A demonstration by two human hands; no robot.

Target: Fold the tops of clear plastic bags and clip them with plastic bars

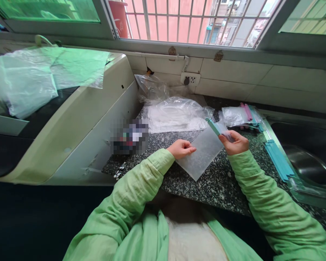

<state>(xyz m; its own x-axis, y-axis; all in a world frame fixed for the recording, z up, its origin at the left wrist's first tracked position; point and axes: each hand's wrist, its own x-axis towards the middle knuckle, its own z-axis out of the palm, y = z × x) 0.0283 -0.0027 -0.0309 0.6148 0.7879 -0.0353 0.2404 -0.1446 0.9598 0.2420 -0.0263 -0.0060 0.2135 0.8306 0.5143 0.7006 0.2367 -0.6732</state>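
Right fingers (226,143) pinch a sheet (202,157) and teal strip (213,127), in front of the plastic pile (176,115); left fingers (188,149) curl by the sheet's edge (gripping or not, I cannot tell). Handling both pieces seems in hand, next likely calling for steadiness. The sheet looks cloudy, flat.

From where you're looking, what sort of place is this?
Probably a kitchen: there's what looks like a sink set into a speckled counter, with a tiled wall behind.
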